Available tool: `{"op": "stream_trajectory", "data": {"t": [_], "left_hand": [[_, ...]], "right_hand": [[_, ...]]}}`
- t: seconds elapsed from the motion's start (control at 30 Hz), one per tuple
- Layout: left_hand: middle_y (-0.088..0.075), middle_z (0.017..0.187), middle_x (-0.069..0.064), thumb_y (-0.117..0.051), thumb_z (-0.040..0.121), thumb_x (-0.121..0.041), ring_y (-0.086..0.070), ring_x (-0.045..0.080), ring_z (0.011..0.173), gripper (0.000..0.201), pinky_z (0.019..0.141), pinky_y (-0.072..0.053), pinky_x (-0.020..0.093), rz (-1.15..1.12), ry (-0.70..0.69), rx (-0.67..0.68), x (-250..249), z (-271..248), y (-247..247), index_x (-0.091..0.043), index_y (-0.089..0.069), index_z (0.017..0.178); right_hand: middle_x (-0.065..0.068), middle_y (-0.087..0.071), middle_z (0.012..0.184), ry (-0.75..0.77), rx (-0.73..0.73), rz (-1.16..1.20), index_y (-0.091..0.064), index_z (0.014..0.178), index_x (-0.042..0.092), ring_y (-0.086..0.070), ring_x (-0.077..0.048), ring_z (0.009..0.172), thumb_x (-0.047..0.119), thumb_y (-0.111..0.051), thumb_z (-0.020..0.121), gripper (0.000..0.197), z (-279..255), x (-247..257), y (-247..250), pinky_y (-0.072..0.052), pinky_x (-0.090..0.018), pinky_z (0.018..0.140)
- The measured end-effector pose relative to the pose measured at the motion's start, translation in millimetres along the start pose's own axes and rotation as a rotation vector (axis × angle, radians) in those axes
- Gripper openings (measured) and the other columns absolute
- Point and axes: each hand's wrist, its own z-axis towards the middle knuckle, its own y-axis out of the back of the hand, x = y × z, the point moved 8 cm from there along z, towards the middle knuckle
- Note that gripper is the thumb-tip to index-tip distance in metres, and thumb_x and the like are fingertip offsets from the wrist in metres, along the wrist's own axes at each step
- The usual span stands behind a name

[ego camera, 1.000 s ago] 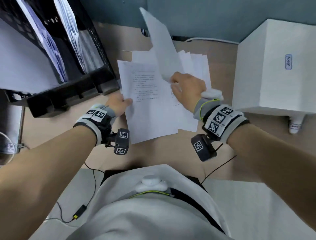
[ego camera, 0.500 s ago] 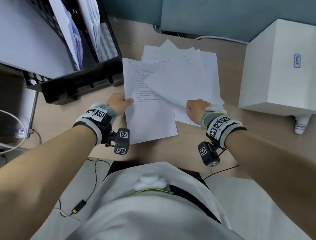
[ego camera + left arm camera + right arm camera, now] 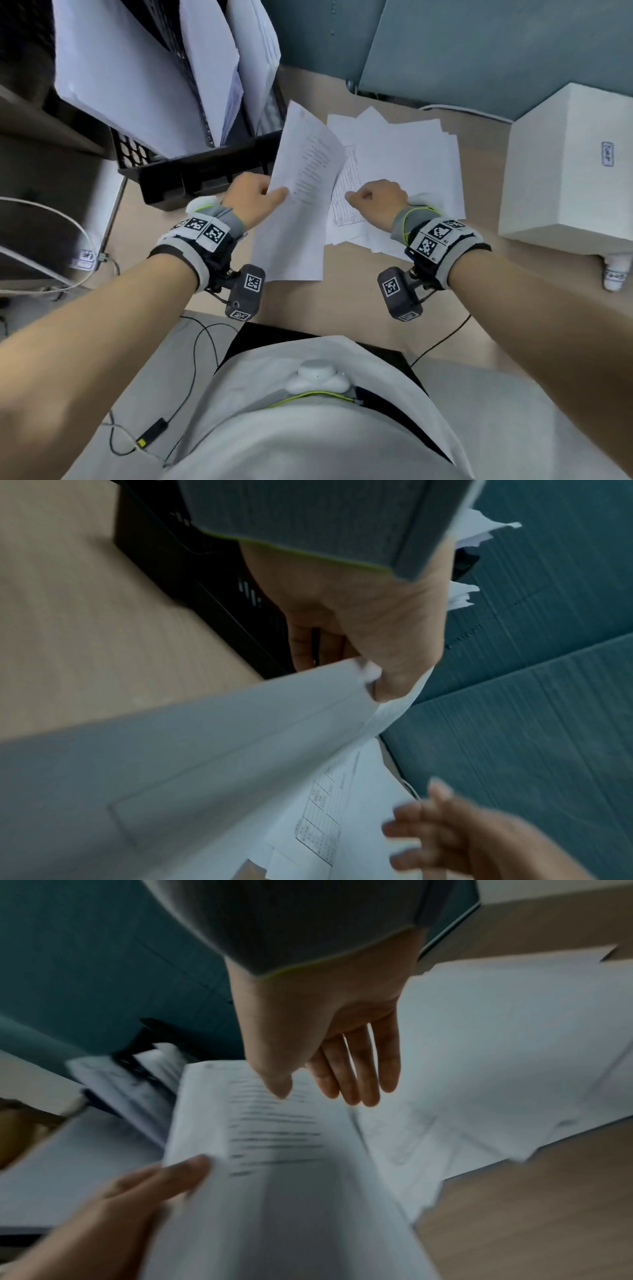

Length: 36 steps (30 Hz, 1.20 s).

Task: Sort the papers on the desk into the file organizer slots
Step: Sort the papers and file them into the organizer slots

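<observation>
My left hand (image 3: 260, 195) pinches the left edge of a printed sheet (image 3: 301, 205) and holds it tilted up off the desk, thumb on top (image 3: 387, 688). The sheet (image 3: 274, 1150) carries lines of text. My right hand (image 3: 373, 198) hovers over the loose pile of white papers (image 3: 411, 164), fingers straight and holding nothing (image 3: 356, 1077). A sheet with a printed table (image 3: 346, 192) lies on top of the pile's left side. The black file organizer (image 3: 205, 171) stands at the back left with papers upright in its slots.
A white box (image 3: 565, 171) stands at the desk's right. A white marker (image 3: 616, 274) lies below it. Cables (image 3: 68, 240) run at the far left. Teal partition panels (image 3: 445, 51) close off the back. Bare wood desk (image 3: 342, 308) shows near my body.
My left hand has lifted the printed sheet off the desk and tilted it toward the organizer. My right hand let go of the sheet it had laid down and moved left over the pile.
</observation>
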Motion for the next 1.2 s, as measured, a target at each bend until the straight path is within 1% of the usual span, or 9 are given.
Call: {"op": "stream_trajectory", "data": {"t": [0.2,0.3,0.4,0.47,0.53,0.67,0.77,0.97,1.2], "left_hand": [[-0.055,0.073,-0.004,-0.038,0.080,-0.048,-0.054,0.019,0.069,0.039,0.062,-0.043,0.032,0.082,-0.393,0.072,-59,-10,-11,-0.016,-0.057,0.069],[-0.064,0.098,-0.004,-0.042,0.083,-0.044,-0.061,0.016,0.091,0.044,0.078,-0.045,0.026,0.051,-0.508,0.048,-67,-17,-4,-0.013,-0.072,0.082],[-0.059,0.128,-0.006,-0.054,0.090,-0.039,-0.056,-0.007,0.099,0.032,0.088,-0.040,0.015,-0.076,-0.509,0.102,-66,-17,6,-0.015,-0.073,0.100],[-0.056,0.133,-0.008,-0.056,0.094,-0.028,-0.055,-0.010,0.094,0.024,0.085,-0.040,0.012,-0.073,-0.479,0.087,-62,-18,16,-0.017,-0.070,0.110],[-0.056,0.133,-0.007,-0.057,0.093,-0.021,-0.060,0.006,0.101,0.024,0.092,-0.046,0.023,-0.044,-0.398,-0.003,-53,-14,30,-0.018,-0.068,0.114],[-0.052,0.131,0.005,-0.056,0.086,-0.015,-0.057,0.027,0.110,0.035,0.096,-0.042,0.031,0.151,-0.015,-0.309,-18,0,72,-0.019,-0.062,0.120],[-0.035,0.140,0.013,-0.058,0.084,-0.016,-0.049,0.038,0.116,0.048,0.101,-0.038,0.035,0.294,0.176,-0.330,-6,4,76,-0.021,-0.055,0.132],[-0.018,0.153,0.009,-0.042,0.067,-0.059,-0.036,0.040,0.131,0.071,0.105,-0.036,0.053,0.454,0.174,-0.274,4,53,69,-0.038,-0.031,0.134],[-0.018,0.154,0.017,-0.057,0.090,-0.026,-0.035,0.041,0.134,0.070,0.107,-0.033,0.045,0.366,0.306,-0.268,5,34,111,-0.018,-0.022,0.150]], "right_hand": [[-0.006,-0.073,0.079,-0.061,0.085,0.400,-0.069,0.089,0.010,-0.072,-0.023,0.063,0.076,-0.040,0.080,0.073,-22,76,-9,-0.057,-0.033,0.063],[-0.009,-0.071,0.081,-0.037,0.037,0.401,-0.065,0.093,0.008,-0.071,-0.024,0.056,0.054,-0.043,0.089,0.051,-23,93,-4,-0.050,-0.027,0.053],[-0.014,-0.069,0.069,-0.007,-0.036,0.324,-0.059,0.086,0.009,-0.068,-0.025,0.053,0.033,-0.041,0.091,0.031,-21,97,12,-0.046,-0.029,0.055],[-0.015,-0.067,0.063,0.040,-0.080,0.250,-0.058,0.085,0.007,-0.067,-0.025,0.056,0.028,-0.043,0.088,0.026,-24,101,21,-0.050,-0.033,0.062],[-0.015,-0.066,0.065,0.087,-0.111,0.151,-0.057,0.078,0.005,-0.067,-0.029,0.061,0.024,-0.044,0.085,0.024,-26,107,29,-0.053,-0.036,0.068],[-0.011,-0.061,0.074,0.217,-0.182,-0.089,-0.044,0.063,0.013,-0.059,-0.036,0.072,0.029,-0.044,0.082,0.024,-37,115,50,-0.049,-0.036,0.068],[-0.009,-0.056,0.070,0.338,-0.253,-0.203,-0.037,0.059,0.014,-0.052,-0.036,0.071,0.033,-0.042,0.078,0.027,-53,119,62,-0.037,-0.033,0.060],[-0.006,-0.043,0.056,0.506,-0.311,-0.211,-0.030,0.055,0.013,-0.043,-0.035,0.069,0.034,-0.034,0.069,0.026,-77,122,77,-0.031,-0.035,0.057],[-0.005,-0.020,0.049,0.565,-0.536,0.107,-0.021,0.052,0.014,-0.025,-0.031,0.060,0.034,-0.039,0.071,0.033,-83,135,104,-0.031,-0.038,0.053]]}}
